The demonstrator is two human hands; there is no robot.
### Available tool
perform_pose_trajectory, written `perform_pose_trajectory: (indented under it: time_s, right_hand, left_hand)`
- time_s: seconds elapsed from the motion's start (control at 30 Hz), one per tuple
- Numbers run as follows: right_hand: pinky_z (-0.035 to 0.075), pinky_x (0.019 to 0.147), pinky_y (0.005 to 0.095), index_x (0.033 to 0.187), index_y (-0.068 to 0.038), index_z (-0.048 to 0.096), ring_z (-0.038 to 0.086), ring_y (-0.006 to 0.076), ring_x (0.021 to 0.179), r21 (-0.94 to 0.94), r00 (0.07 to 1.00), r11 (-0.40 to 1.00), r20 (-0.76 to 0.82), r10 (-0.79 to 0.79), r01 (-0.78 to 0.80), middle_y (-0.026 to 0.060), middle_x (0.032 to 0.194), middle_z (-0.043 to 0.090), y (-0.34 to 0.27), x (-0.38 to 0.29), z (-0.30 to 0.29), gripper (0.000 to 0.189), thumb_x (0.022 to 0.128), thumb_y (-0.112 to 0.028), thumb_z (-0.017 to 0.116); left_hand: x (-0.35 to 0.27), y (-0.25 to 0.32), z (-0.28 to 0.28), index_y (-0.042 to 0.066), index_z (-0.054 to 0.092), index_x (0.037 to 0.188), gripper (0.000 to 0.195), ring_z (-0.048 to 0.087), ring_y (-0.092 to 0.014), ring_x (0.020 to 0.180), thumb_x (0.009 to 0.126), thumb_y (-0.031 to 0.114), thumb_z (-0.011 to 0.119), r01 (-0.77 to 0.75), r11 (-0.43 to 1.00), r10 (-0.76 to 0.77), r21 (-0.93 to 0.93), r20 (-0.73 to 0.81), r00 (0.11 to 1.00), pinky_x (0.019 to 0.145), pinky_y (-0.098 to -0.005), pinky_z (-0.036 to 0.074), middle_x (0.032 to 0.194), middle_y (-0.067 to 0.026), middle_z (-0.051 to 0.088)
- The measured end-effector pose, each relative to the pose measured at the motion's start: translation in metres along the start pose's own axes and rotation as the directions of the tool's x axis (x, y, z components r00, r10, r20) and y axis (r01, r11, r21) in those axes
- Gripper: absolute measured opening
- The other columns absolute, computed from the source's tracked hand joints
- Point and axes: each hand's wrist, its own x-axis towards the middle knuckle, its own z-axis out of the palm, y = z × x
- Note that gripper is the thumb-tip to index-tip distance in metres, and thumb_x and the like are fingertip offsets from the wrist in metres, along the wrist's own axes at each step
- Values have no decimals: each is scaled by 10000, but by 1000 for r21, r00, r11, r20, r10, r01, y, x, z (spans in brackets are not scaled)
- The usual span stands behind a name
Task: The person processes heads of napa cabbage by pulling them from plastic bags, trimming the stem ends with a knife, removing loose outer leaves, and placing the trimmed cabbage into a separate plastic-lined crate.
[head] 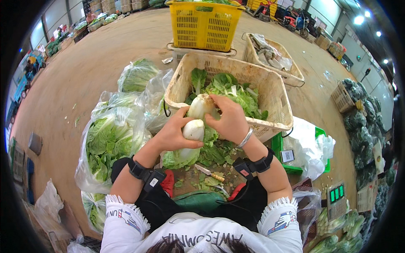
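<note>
My left hand [172, 132] is wrapped around a napa cabbage with a clean white base [193, 130], its leaves hanging downward. Just beyond it, my right hand [231, 118] grips a second napa cabbage with a browned cut base [200, 106]. The fingertips of my left hand also reach this second cabbage. Both cabbages are over the near rim of a dirty cream plastic crate [269, 82], which holds loose green leaves [229, 87]. A knife with a yellowish handle [208, 172] lies on the leaf-strewn floor between my feet.
Bagged cabbages [110, 139] stand at my left. A yellow crate [205, 28] is stacked ahead, beside a cream crate with crumpled paper [272, 57]. To the right are a green crate [277, 151] with plastic bags, a digital scale [337, 202] and more vegetables [335, 221].
</note>
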Motion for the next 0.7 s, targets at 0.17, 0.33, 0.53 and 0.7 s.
perform_pose_trajectory:
  time_s: [0.17, 0.33, 0.53, 0.7]
  right_hand:
    - [442, 837, 356, 1195, -1, 456, 546, 344, 962, -21, 961, 978, 183, 207, -207, 231, 1087, 535, 22, 4, 14, 544, 697, -135, 626]
    - [442, 819, 366, 1199, -40, 467, 544, 331, 933, 67, 990, 990, 74, 118, -123, 214, 1046, 553, 49, 6, 32, 520, 707, -133, 609]
    - [443, 705, 378, 1005, -17, 549, 527, 288, 759, -366, 975, 918, 209, -81, 155, 159, 767, 550, 80, 75, -19, 273, 753, -120, 527]
    - [355, 961, 366, 1291, -19, 355, 452, 313, 1129, -695, 994, 719, 94, 56, 25, 223, 1216, 469, 143, 84, -2, 570, 840, -320, 529]
  left_hand:
    - [5, -16, 20, 62, 630, 996, 559, 367, -430, 1114, 550, 373, 758, 107, 950, -73, 294, -123, 990, 962, -448, 299, 1214, -289, 355]
    - [12, -35, 17, 75, 637, 992, 556, 322, -442, 1147, 546, 386, 753, 158, 890, -102, 428, -151, 983, 983, -473, 258, 1219, -296, 358]
    - [21, -46, -19, 26, 613, 984, 566, 497, -254, 1023, 542, 351, 752, 216, 974, -227, 75, 214, 950, 879, -319, 390, 1149, -166, 486]
    - [25, -58, -20, 44, 607, 914, 514, 552, -144, 816, 522, 338, 763, 407, 765, -163, -499, 462, 872, 766, -254, 414, 856, -37, 602]
